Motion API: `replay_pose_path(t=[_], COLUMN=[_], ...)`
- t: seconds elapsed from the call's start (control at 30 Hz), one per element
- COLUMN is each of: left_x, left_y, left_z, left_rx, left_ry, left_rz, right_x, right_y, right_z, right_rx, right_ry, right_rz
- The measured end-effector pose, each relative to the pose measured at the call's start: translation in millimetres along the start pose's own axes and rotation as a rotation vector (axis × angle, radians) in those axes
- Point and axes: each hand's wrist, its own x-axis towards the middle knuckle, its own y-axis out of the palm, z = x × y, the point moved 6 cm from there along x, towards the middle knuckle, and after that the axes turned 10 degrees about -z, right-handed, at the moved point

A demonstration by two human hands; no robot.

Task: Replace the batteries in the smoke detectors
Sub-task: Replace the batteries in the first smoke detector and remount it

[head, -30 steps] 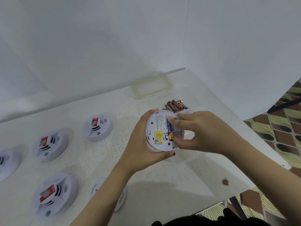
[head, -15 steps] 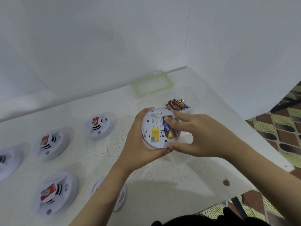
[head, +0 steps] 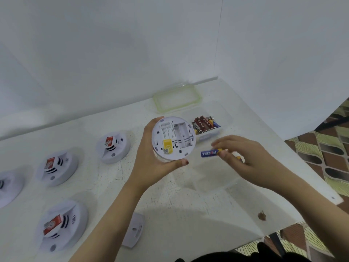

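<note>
**Smoke detector (head: pixel 173 138) open, slots bare, cell at the ready**

We hold the unit back-up in our left grip (head: pixel 151 165), above the worktop (head: pixel 188 205), thumb and fingers curled round its rim. Both battery slots look empty. Our right grip (head: pixel 243 157) pinches a blue battery (head: pixel 209 153) by one end, just beside the unit, not touching it. A yellow tip deeper in the palm may be a 2nd cell, can't tell. To do this well, we reckon: steady the unit, check +/- marks vs. the slot, seat the spring end 1st, press flat. Spares lie in the clear box (head: pixel 209 136) behind.
</note>
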Motion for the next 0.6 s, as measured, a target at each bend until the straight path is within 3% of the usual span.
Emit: replay_pose_path(t=[0.17, 0.4, 0.6], left_x=[8.5, 17.1, 24.4], left_y=[-0.1, 0.3, -2.3], left_z=[-2.5, 6.3, 17.6], left_rx=[-0.034, -0.003, 0.061], left_ry=[0.004, -0.011, -0.027], left_rz=[-0.031, -0.06, -0.111], right_x=[-2.0, 73.6, 120.5], right_y=[10.2, 0.6, 26.1], right_z=[-13.6, -27.1, -61.3], right_rx=[-0.129, -0.106, -0.415], right_ry=[0.078, 0.165, 0.271], right_rz=[0.299, 0.099, 0.203])
